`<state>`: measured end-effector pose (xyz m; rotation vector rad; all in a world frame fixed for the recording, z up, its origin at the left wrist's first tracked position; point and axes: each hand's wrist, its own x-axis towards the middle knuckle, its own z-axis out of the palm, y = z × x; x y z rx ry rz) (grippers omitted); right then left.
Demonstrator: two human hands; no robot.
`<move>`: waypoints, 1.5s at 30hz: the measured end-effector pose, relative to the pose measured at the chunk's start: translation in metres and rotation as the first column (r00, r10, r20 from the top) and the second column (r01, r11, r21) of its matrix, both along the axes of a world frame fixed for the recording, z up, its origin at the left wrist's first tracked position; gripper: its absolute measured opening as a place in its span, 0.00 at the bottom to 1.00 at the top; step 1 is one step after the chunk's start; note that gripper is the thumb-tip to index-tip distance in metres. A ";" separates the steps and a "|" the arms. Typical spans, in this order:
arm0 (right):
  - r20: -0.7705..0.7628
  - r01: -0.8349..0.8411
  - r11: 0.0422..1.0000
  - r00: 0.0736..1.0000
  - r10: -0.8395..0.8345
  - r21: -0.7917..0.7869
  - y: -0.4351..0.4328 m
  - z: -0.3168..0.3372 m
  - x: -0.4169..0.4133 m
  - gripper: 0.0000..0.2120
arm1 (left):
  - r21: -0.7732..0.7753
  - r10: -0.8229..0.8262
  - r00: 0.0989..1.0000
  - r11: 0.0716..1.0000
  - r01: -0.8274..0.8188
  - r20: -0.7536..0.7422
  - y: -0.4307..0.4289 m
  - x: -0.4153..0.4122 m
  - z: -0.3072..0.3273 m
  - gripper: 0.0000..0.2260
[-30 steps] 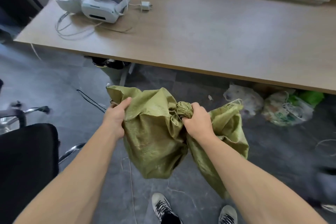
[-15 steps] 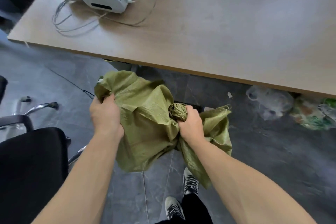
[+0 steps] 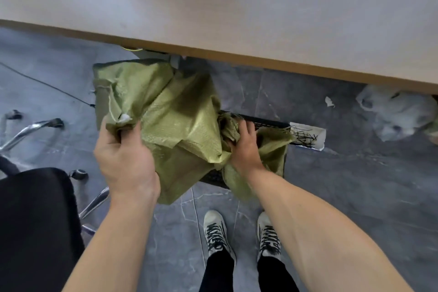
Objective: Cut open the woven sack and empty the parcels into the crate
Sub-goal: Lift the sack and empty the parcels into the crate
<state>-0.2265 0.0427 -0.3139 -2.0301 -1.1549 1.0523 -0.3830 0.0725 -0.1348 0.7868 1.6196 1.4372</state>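
A crumpled olive-green woven sack [image 3: 170,114] hangs in front of me above the grey floor. My left hand [image 3: 124,156] grips a bunched fold at the sack's left side, where a bit of white shows. My right hand [image 3: 245,147] clutches the sack's knotted, gathered neck on the right. Under the sack a black mesh crate [image 3: 263,123] lies on the floor, mostly covered by the fabric; only its far rim and a near corner show. No parcels are visible.
A light wooden table [image 3: 237,19] spans the top, its edge just beyond the sack. A black office chair [image 3: 33,225] with chrome legs stands at the left. A white tray of dark sticks [image 3: 308,137] and plastic bags [image 3: 398,116] lie at the right. My shoes [image 3: 215,232] stand below.
The view has tilted down and closer to the table edge. Both hands have lowered the sack over the black crate, which now shows beneath it. The grips are unchanged.
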 end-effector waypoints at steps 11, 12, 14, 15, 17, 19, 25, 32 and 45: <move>-0.061 -0.322 0.727 0.930 0.362 -0.607 0.006 -0.099 0.032 0.28 | -0.122 -0.229 0.972 0.968 0.220 -0.062 -0.039 0.018 -0.074 0.05; -0.170 -0.227 0.803 0.973 0.159 -0.551 0.007 -0.103 0.034 0.31 | -0.117 -0.233 0.972 0.967 0.228 -0.030 -0.039 0.020 -0.075 0.06; -0.403 -0.022 0.889 0.896 -0.185 -0.458 0.007 -0.095 0.028 0.30 | -0.094 -0.227 0.974 0.970 0.226 0.003 -0.035 0.023 -0.075 0.10; -0.458 0.048 0.911 0.853 -0.251 -0.410 0.009 -0.085 0.024 0.24 | -0.076 -0.228 0.974 0.971 0.227 -0.006 -0.032 0.023 -0.074 0.09; -0.441 0.127 0.942 0.858 -0.261 -0.311 0.019 -0.076 0.019 0.20 | -0.044 -0.241 0.970 0.970 0.239 -0.040 -0.027 0.024 -0.070 0.07; -0.528 0.148 0.929 0.787 -0.319 -0.340 0.025 -0.083 0.020 0.33 | -0.030 -0.261 0.963 0.965 0.260 -0.071 -0.027 0.026 -0.068 0.12; -0.126 0.097 0.918 0.980 -0.156 -0.384 0.011 -0.100 0.047 0.26 | -0.210 -0.439 0.892 0.887 0.411 -0.109 -0.050 0.047 -0.092 0.17; -0.170 0.413 0.860 0.864 -0.474 -0.298 0.000 -0.016 0.046 0.16 | -0.488 -0.384 0.902 0.759 0.430 0.198 -0.050 0.100 -0.129 0.19; -0.332 0.112 0.864 0.893 -0.304 -0.491 -0.021 0.007 0.065 0.22 | -0.588 -0.891 0.384 0.179 0.789 0.244 -0.064 0.098 -0.156 0.18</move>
